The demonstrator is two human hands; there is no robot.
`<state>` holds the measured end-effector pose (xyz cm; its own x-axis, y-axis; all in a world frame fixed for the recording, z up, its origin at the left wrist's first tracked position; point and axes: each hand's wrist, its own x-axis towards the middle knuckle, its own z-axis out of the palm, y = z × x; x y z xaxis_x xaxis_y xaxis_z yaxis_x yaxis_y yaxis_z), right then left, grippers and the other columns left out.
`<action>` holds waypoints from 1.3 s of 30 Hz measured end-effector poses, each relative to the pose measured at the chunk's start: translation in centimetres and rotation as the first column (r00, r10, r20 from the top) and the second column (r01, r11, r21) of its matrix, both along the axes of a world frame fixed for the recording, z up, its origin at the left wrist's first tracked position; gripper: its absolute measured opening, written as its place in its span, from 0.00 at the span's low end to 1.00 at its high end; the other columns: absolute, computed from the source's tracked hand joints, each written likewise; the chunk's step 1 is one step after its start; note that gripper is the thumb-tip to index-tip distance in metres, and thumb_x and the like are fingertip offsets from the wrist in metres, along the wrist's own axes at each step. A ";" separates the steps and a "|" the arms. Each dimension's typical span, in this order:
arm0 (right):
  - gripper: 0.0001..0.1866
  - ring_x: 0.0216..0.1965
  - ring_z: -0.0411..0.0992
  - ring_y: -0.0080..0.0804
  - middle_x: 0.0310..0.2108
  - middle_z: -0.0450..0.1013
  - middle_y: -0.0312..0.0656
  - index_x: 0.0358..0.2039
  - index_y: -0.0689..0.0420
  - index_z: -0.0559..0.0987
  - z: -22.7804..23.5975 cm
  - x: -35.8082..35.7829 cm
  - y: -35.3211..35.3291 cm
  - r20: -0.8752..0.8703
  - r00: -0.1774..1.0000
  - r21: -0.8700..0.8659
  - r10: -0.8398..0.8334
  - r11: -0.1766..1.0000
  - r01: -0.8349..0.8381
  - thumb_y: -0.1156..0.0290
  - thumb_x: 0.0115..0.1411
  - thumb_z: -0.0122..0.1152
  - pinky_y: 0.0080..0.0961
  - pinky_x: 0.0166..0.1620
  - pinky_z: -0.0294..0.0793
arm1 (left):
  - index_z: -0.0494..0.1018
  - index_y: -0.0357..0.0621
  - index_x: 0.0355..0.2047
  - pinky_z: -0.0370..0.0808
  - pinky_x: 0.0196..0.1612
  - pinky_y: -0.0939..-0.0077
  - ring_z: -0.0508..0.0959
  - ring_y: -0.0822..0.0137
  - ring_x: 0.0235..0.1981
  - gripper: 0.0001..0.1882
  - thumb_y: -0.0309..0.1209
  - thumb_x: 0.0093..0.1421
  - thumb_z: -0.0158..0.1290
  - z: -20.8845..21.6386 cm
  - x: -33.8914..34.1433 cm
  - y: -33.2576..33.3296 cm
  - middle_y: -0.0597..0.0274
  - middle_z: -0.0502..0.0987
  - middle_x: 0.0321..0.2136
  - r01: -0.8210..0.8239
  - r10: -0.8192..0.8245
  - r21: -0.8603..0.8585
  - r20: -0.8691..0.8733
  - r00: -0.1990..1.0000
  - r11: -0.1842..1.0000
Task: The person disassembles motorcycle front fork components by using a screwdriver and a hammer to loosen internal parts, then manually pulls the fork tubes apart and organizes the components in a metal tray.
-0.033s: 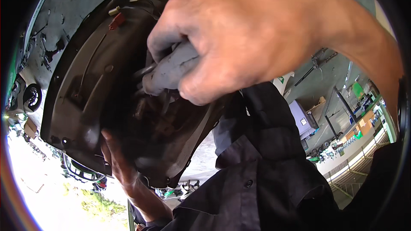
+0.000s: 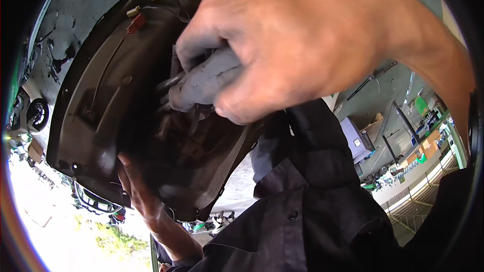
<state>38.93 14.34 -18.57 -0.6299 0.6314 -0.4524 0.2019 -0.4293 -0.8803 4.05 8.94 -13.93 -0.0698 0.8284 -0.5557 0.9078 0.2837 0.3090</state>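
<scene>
A large, curved, dark plastic vehicle panel (image 2: 85,121) fills the left and middle, its hollow inner side facing up. My left hand (image 2: 138,186) grips its lower part, one digit lying along the inner face and the others hidden. My right hand (image 2: 287,50) reaches in from the upper right, closed round a thick, worn grey piece (image 2: 204,80) over the hollow. Metal rods show at the end of that piece; its exact kind I cannot make out. A red connector (image 2: 136,23) and a cream connector (image 2: 133,11) sit on wires near the panel's far edge. Deep shadow hides the hollow's inside.
Loose dark parts (image 2: 58,63) lie on the grey floor at the far left, with a wheel (image 2: 38,113) below them. A purple-grey box (image 2: 355,141) stands at the right, near shelving and cartons (image 2: 428,146). My dark shirt (image 2: 282,221) comes close beneath the panel.
My right hand has shifted slightly to the right, with the grey piece still in it. The panel and my left hand have barely moved.
</scene>
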 end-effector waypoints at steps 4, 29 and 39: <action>0.20 0.31 0.76 0.39 0.27 0.76 0.50 0.38 0.69 0.77 0.8 1.3 -1.3 0.128 0.991 0.112 -0.046 0.993 0.031 0.67 0.48 0.60 0.32 0.32 0.74 | 0.60 0.37 0.62 0.65 0.57 0.65 0.68 0.56 0.55 0.32 0.50 0.68 0.39 -0.9 1.5 0.3 0.45 0.67 0.55 -0.102 0.102 0.025 -0.001 0.995 0.994; 0.10 0.28 0.76 0.50 0.21 0.74 0.51 0.23 0.64 0.78 2.3 -5.0 -3.1 0.178 0.960 0.769 -0.216 0.640 0.001 0.69 0.48 0.60 0.41 0.33 0.75 | 0.65 0.31 0.56 0.75 0.46 0.66 0.74 0.51 0.45 0.21 0.31 0.67 0.46 -1.7 -6.3 -4.5 0.40 0.69 0.49 0.369 -0.295 0.505 -0.223 0.929 0.780; 0.17 0.33 0.76 0.52 0.26 0.75 0.53 0.31 0.66 0.76 1.3 -2.6 0.9 0.501 0.828 0.218 0.253 0.888 -0.404 0.62 0.54 0.63 0.41 0.38 0.76 | 0.71 0.29 0.50 0.73 0.46 0.70 0.76 0.60 0.41 0.23 0.39 0.69 0.42 -2.5 0.0 -3.1 0.46 0.77 0.42 -0.089 -0.023 0.497 0.215 0.976 0.863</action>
<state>36.36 15.28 -17.25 -0.6002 0.5745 -0.5565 0.6834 0.0068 -0.7300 4.08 5.81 -16.40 -0.0321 0.9970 -0.0705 0.8002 0.0679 0.5958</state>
